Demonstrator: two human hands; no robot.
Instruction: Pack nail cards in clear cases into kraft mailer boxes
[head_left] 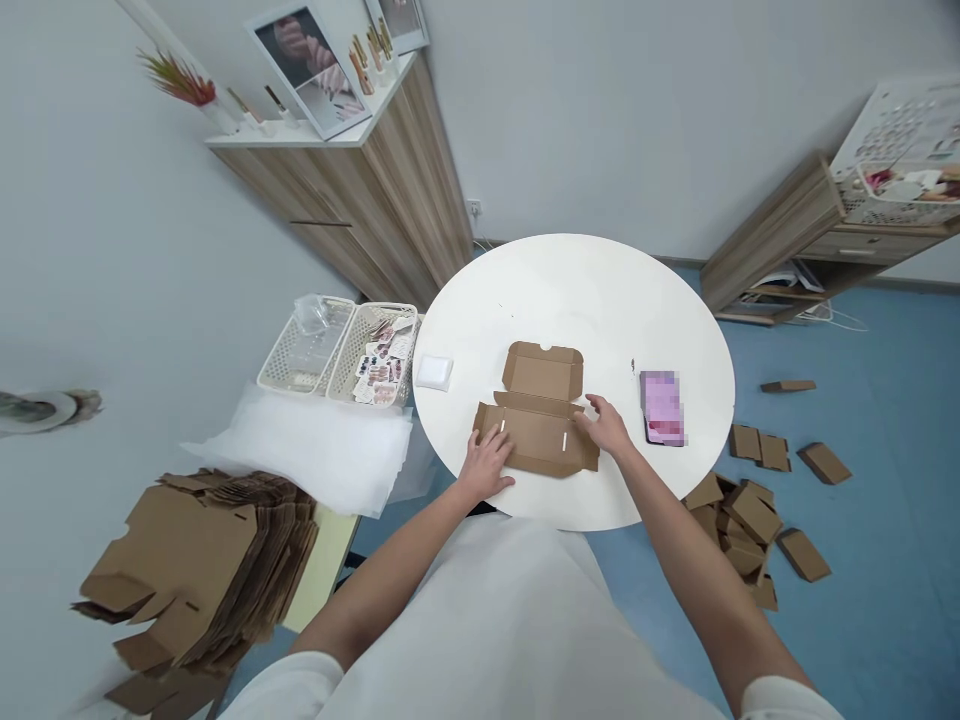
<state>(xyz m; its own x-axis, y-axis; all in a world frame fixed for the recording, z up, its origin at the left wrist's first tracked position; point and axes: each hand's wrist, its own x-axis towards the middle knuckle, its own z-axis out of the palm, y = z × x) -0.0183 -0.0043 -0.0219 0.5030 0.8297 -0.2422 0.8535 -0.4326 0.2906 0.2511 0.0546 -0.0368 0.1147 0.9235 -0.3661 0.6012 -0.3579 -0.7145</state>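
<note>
An unfolded brown cardboard box [536, 433] lies on the round white table [577, 280], its upper flap with a small notch pointing away from me. My left hand [487, 465] rests on the box's left edge, fingers spread on the cardboard. At the right edge my right hand [604, 425] touches the raised side flap, thumb and fingers apart. Two small white slots show in the cardboard between my hands. A phone [662, 408] with a pink screen lies right of my right hand. Near the table's left edge is a small white stack [434, 372].
Left of the table are two white baskets [341, 355], white sheets [315, 450] and a tall pile of flat cardboard [172, 570]. Folded boxes [742, 520] lie on the blue floor at right. Wooden cabinets [390, 180] stand behind.
</note>
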